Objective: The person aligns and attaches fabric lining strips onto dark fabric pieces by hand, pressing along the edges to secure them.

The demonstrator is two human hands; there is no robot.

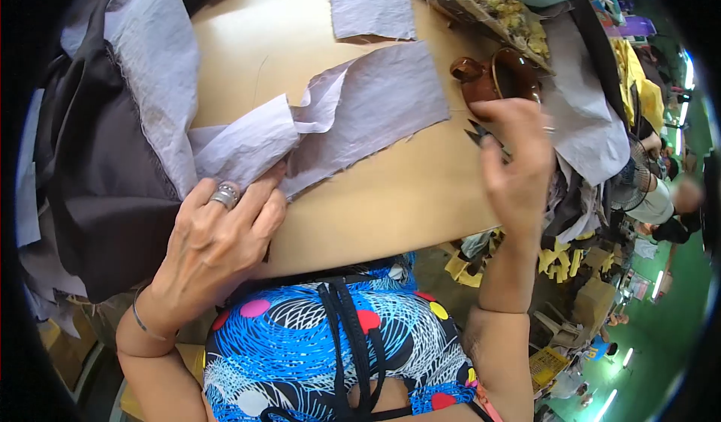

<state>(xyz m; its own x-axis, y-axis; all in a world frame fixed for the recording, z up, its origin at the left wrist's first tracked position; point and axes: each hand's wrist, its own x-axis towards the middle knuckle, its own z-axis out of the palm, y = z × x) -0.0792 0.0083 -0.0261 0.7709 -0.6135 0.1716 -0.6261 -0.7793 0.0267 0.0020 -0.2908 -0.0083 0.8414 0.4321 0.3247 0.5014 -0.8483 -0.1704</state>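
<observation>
My left hand (225, 226), with a ring on one finger, presses down at the near edge of a pale lavender fabric strip (375, 95). Its fingers are bent and gripping the folded part of the strip; the fingertips are partly hidden. On the right, my right hand (520, 163) is slightly blurred, with small thread snips (481, 135) between thumb and fingers. Their dark pointed blades stick out toward the left. Just beyond this hand stands a glossy brown cup (481, 84).
Dark fabric (113, 174) and a lavender piece (154, 61) are heaped along the left. Another lavender piece (372, 5) lies at the back of the tan table (375, 204). A ragged, yellowish-topped block (503, 16) sits behind the cup. More cloth (586, 121) hangs at right.
</observation>
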